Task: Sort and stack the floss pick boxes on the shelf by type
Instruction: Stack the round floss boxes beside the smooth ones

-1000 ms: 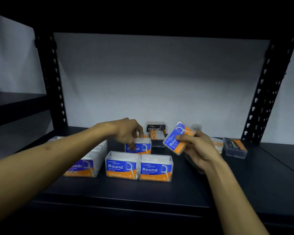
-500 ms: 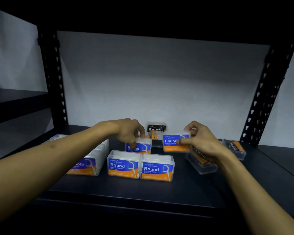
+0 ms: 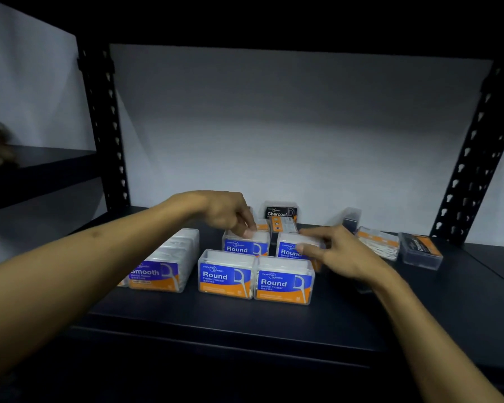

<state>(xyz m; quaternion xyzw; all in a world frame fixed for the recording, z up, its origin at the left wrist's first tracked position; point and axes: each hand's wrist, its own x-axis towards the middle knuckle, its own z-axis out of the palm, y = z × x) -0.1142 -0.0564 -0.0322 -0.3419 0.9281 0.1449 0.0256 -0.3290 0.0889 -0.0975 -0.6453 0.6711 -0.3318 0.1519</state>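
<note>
Two blue-and-orange Round boxes stand side by side at the front, one on the left [image 3: 225,275] and one on the right [image 3: 284,282]. Behind them stand two more. My left hand [image 3: 230,212] pinches the top of the rear left Round box [image 3: 245,246]. My right hand [image 3: 336,251] grips the rear right Round box [image 3: 291,248], which rests upright on the shelf [image 3: 245,318]. A row of Smooth boxes [image 3: 163,264] lies to the left. A Charcoal box [image 3: 280,212] stands at the back.
A clear box [image 3: 379,242] lies flat on the right beside a dark Charcoal box [image 3: 422,251]. A small dark box [image 3: 351,219] stands behind my right hand. Black perforated posts [image 3: 472,158] frame the shelf, and a white wall backs it.
My right hand brought the Round box from up in the air, turned it upright and lowered it onto the shelf beside the rear left Round box. My left hand stayed on its box.
</note>
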